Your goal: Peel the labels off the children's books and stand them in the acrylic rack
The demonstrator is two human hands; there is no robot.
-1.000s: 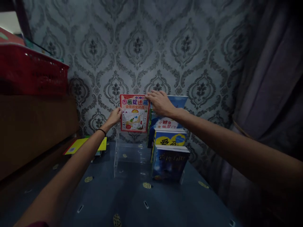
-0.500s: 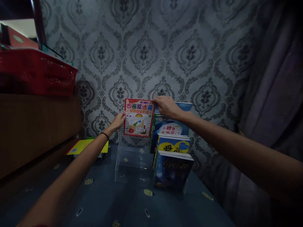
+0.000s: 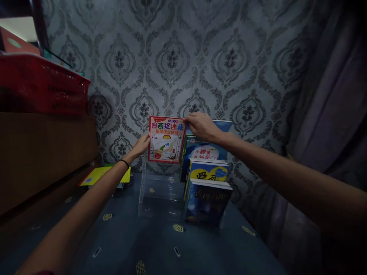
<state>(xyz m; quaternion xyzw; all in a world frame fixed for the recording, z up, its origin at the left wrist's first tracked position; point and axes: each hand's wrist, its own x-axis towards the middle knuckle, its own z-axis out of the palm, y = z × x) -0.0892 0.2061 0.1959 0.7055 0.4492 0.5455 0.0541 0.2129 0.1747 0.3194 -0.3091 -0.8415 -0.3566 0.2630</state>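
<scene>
A red-bordered picture book [image 3: 166,140] stands upright at the back of a clear acrylic stand [image 3: 160,193], on its left half. My left hand [image 3: 142,145] holds the book's left edge, with the thumb and fingers partly behind it. At its upper right corner my right hand [image 3: 202,125] pinches the book. Right of it, several books rise in steps on the stand: a pale blue one [image 3: 224,125] at the back, a blue one with a white oval [image 3: 205,151], a yellow and blue one [image 3: 209,170], and a dark blue one [image 3: 208,202] in front.
The stand sits on a dark blue patterned tablecloth [image 3: 160,248]. A yellow book [image 3: 100,175] lies in a low pile at left, beside a brown wooden cabinet [image 3: 46,152] bearing a red basket [image 3: 57,86]. Patterned wallpaper is behind, a curtain [image 3: 312,114] at right.
Both hands keep their hold on the red-bordered book, which stays at the back of the stand. The whole view has shifted slightly.
</scene>
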